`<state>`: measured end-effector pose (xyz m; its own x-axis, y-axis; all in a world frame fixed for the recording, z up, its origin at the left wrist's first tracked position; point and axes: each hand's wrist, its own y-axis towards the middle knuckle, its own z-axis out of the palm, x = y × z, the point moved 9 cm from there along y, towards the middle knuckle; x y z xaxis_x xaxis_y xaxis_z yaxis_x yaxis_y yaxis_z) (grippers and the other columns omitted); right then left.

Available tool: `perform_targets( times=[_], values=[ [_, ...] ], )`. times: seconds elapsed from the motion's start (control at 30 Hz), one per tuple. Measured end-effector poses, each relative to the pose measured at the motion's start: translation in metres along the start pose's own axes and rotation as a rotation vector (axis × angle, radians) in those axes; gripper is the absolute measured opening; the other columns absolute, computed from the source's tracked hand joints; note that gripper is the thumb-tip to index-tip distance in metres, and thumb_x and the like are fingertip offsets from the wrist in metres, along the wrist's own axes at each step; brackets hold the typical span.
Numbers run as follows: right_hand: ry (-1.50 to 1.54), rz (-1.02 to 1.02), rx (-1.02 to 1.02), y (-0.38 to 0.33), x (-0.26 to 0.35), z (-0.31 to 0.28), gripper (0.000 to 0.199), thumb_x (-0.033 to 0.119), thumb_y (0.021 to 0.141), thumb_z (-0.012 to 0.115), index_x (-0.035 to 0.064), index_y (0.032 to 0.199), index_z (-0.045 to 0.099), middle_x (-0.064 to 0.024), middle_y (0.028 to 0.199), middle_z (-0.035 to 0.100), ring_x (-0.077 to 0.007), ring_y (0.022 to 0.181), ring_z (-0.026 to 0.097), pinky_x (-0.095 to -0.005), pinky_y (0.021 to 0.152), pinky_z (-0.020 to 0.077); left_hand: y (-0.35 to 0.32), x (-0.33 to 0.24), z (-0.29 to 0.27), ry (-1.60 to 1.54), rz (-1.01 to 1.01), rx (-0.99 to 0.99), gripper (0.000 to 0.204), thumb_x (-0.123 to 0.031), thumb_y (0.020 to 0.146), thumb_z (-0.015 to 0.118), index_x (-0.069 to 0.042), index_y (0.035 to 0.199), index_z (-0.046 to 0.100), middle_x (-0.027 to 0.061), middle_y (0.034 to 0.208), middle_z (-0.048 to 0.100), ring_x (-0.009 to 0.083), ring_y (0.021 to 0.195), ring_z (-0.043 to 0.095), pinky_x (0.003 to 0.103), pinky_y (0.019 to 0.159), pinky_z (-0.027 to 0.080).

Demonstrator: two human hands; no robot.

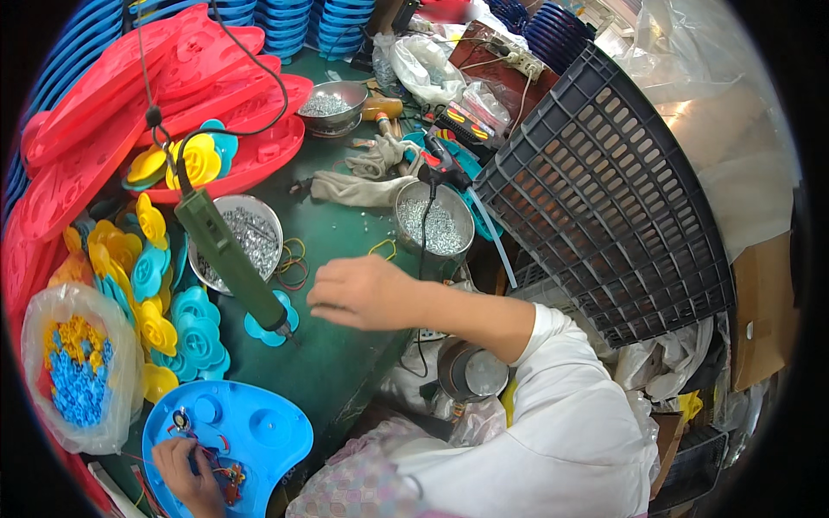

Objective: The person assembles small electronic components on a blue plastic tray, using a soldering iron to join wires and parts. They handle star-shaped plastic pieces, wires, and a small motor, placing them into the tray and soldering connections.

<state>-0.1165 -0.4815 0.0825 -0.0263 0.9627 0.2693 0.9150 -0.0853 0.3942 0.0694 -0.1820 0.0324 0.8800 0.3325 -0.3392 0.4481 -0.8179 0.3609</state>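
At the lower left, a blue plastic shell (281,416) holds a small round speaker (180,420), thin wires and a small circuit board (231,476). My left hand (186,475) lies over the shell, fingers bent and closed among the wires; what they grip is hidden. My right hand (361,292) is raised over the green table, its fingers curled together, and whatever they may hold cannot be seen. Left of it hangs a green electric screwdriver (229,255) on a cord, not touched by the hand. Behind the screwdriver sits a metal bowl of screws (266,226).
Red plastic shells (164,104) and yellow and turquoise flower-shaped parts (197,332) crowd the left, near a bag of small blue and yellow pieces (82,371). Another screw bowl (434,226), a glue gun (445,164) and a black plastic crate (613,198) stand right.
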Motion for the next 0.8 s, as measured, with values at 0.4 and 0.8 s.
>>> perform_targets(
  times=[0.4,0.8],
  values=[
    [-0.308,0.578,0.372,0.002,-0.180,-0.032,0.034,0.036,0.085,0.078,0.0081,0.103,0.070,-0.0159,0.103,0.073,-0.0357,0.102,0.070,-0.0482,0.086,0.0566,-0.005,0.005,0.009,-0.130,-0.033,0.000,0.020,0.002,0.079,0.070,-0.002,0.098,0.065,0.0171,0.097,0.065,0.0382,0.094,0.058,0.047,0.087,0.046],
    [0.064,0.617,0.232,0.070,-0.113,0.053,0.056,0.033,0.095,0.070,0.0058,0.137,0.046,-0.0196,0.093,0.073,-0.0393,0.089,0.071,-0.0491,0.078,0.0544,0.002,-0.009,-0.001,-0.088,-0.007,-0.025,0.026,0.005,0.073,0.074,-0.003,0.097,0.066,0.0131,0.098,0.069,0.0335,0.092,0.060,0.043,0.084,0.050]
  ],
)
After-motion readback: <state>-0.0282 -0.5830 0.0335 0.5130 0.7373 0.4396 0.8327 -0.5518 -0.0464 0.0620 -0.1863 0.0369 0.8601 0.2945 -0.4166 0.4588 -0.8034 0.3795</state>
